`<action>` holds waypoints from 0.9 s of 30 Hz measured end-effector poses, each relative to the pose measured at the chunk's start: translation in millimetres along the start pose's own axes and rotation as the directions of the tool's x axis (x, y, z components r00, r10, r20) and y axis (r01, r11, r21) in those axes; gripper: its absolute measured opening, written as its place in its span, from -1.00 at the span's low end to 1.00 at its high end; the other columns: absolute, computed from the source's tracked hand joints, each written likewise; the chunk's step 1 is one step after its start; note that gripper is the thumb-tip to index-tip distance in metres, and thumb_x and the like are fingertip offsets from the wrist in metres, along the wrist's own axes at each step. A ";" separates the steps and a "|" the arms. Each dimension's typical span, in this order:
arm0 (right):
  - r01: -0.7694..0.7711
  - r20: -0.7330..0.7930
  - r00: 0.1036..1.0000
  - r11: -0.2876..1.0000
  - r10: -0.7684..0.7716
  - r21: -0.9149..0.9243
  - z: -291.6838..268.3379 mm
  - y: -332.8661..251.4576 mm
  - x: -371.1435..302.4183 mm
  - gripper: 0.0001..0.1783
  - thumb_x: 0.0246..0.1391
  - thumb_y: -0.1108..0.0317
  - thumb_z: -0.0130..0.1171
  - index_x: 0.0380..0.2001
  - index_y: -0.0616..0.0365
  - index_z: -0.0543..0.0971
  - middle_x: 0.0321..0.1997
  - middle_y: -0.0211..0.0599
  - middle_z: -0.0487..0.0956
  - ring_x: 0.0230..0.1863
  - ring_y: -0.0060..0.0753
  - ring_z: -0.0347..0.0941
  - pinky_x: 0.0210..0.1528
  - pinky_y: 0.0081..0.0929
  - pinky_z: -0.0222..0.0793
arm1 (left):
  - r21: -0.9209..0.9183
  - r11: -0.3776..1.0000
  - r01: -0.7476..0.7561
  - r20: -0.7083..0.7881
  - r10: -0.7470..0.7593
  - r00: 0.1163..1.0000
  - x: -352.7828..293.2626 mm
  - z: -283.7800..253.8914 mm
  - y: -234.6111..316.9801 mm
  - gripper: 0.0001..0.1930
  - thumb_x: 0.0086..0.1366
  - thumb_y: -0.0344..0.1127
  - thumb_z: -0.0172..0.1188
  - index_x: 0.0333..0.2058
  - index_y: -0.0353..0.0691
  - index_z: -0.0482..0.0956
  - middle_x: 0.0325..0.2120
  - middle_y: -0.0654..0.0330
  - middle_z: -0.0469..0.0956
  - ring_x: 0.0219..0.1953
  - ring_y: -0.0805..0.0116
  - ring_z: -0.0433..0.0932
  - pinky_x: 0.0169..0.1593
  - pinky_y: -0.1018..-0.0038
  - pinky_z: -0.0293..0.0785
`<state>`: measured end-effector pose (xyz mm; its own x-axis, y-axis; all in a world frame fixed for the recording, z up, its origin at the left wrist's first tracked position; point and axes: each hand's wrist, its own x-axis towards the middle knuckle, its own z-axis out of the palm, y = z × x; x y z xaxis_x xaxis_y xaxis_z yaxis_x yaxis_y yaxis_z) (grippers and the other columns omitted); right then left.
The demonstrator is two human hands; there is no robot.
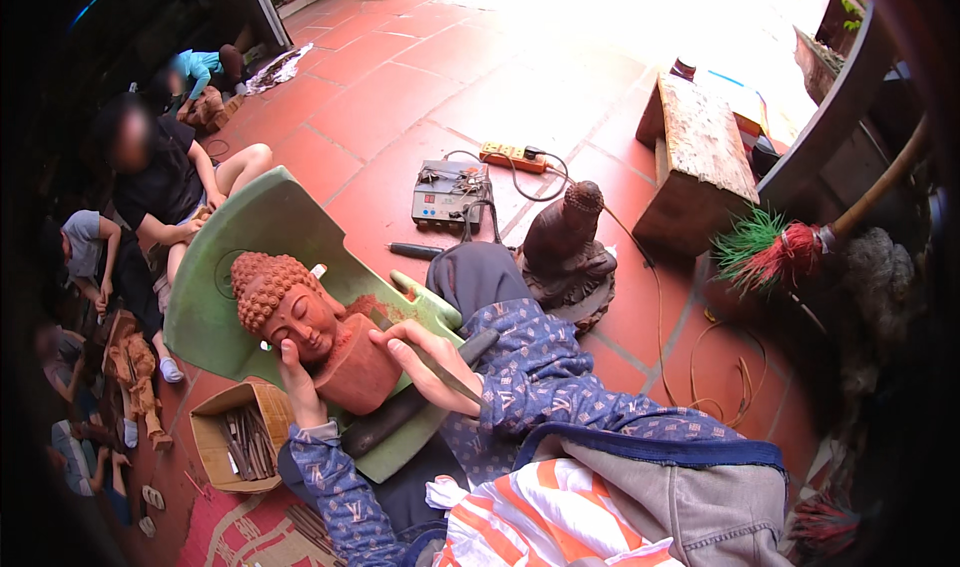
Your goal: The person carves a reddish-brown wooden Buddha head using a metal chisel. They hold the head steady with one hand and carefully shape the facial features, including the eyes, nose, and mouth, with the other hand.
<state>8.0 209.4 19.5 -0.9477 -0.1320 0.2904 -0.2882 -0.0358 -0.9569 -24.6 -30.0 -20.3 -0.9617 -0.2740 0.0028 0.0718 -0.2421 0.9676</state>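
Right hand [425, 365]: grip clenched around a slim carving chisel [440, 365], fingers curled over the shaft, the tip directed at the neck end of the carved wooden head [305, 329]. A dark, thick handle [415, 397] runs slantwise beneath this hand; whether it belongs to the chisel cannot be told.

Left hand [297, 387]: grip grasping the carved wooden head from below, fingers pressed along the cheek, thumb side hidden. The head is reddish-brown, curled hair pattern on top, lying on its side with the face turned toward the wearer. It rests against a green plastic chair [250, 237] tipped over onto the person's lap.

Both forearms wear blue patterned sleeves [545, 367]. An orange and white striped cloth [540, 522] lies at the lower edge.

Surroundings: a cardboard box of chisels [240, 439] on the floor to the left; a dark seated figure carving [567, 252] just beyond the chair; a grey electrical unit [450, 194] and an orange power strip [512, 156] on the red tile floor [400, 87]. Other people sit at the left
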 end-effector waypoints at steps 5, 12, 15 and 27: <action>0.077 -0.055 0.995 0.994 -0.081 -0.080 -11.7 -1.5 7.9 -0.61 0.26 0.37 0.15 0.14 0.20 0.52 0.05 -0.04 0.63 0.10 -0.11 0.58 0.08 -0.37 0.46 | 0.280 0.945 -0.170 -0.206 0.232 0.951 -30.3 17.3 27.7 -0.30 0.42 0.05 0.10 0.29 -0.37 0.18 0.21 0.00 0.31 0.23 0.20 0.34 0.29 0.28 0.25; 0.377 0.136 0.924 0.912 -0.358 -0.162 -18.6 -5.9 6.5 -0.54 0.23 0.52 0.15 0.21 0.27 0.47 0.03 -0.01 0.65 -0.01 -0.32 0.64 0.01 -0.46 0.51 | 0.545 0.782 -0.303 -0.143 0.443 0.885 -95.3 43.8 39.6 -0.48 0.25 -0.36 0.33 0.14 -0.31 0.36 0.15 0.06 0.38 0.16 0.23 0.40 0.19 0.30 0.38; 0.422 0.178 0.904 0.876 -0.388 -0.233 -16.3 -10.4 2.6 -0.57 0.13 0.52 0.25 0.10 0.17 0.59 -0.21 -0.12 0.61 -0.26 -0.36 0.58 -0.19 -0.49 0.51 | 0.669 0.660 -0.343 -0.074 0.518 0.852 -89.7 39.5 39.0 -0.33 0.16 -0.37 0.41 0.20 -0.29 0.31 0.21 0.06 0.32 0.25 0.17 0.32 0.27 0.23 0.32; 0.594 0.211 0.804 0.734 -0.556 -0.329 2.5 -15.4 21.8 -0.59 -0.06 0.60 0.30 -0.05 0.30 0.61 0.02 0.06 0.57 -0.06 -0.04 0.62 -0.08 -0.35 0.60 | 0.800 0.072 -0.596 0.464 0.557 0.689 -24.2 44.7 91.6 0.24 -0.26 -0.15 0.65 0.42 0.05 0.08 0.44 0.01 -0.09 0.45 -0.19 -0.11 0.43 -0.01 0.03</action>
<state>-7.8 204.6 40.6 -0.5733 -0.2950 0.7644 -0.8192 0.2211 -0.5291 -6.6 -4.0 79.6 -0.7456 0.1080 0.6576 0.3669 0.8903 0.2698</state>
